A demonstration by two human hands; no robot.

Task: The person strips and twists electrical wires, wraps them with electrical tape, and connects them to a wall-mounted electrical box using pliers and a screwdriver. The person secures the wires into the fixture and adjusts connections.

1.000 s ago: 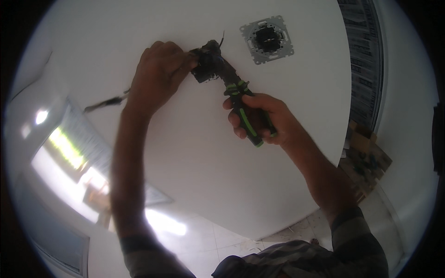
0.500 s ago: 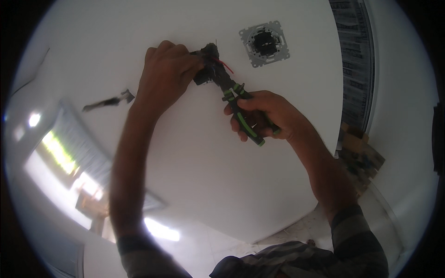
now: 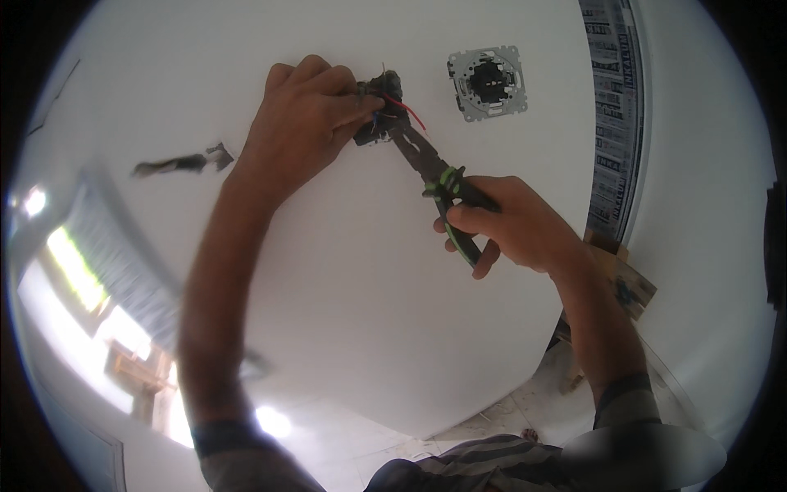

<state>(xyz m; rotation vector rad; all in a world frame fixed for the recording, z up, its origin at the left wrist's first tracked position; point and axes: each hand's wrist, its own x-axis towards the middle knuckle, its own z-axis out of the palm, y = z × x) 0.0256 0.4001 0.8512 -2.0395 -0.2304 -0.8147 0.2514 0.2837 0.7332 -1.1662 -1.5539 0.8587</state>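
Note:
My left hand (image 3: 303, 123) has its fingers closed at a black electrical fitting (image 3: 389, 86) on the white wall, apparently pinching wires; exactly what lies between the fingertips is hidden. A red wire (image 3: 410, 109) curves out of the fitting, with a small blue one lower. My right hand (image 3: 516, 221) grips black-and-green pliers (image 3: 451, 184), whose dark jaws reach the fitting's lower right, among the wires. Right of these is a second fitting (image 3: 488, 82) with a square grey metal plate and black centre.
A dark hole with cable ends (image 3: 188, 162) breaks the wall at left. A strip of printed film (image 3: 611, 115) runs along the right edge, above cardboard boxes (image 3: 611, 266). Bright window openings (image 3: 78, 266) show at lower left, tiled floor (image 3: 508, 410) below.
My right hand and the pliers have moved rightward and a little down. My left hand is slightly further right and higher. The red wire now sticks out visibly, unlike a second ago.

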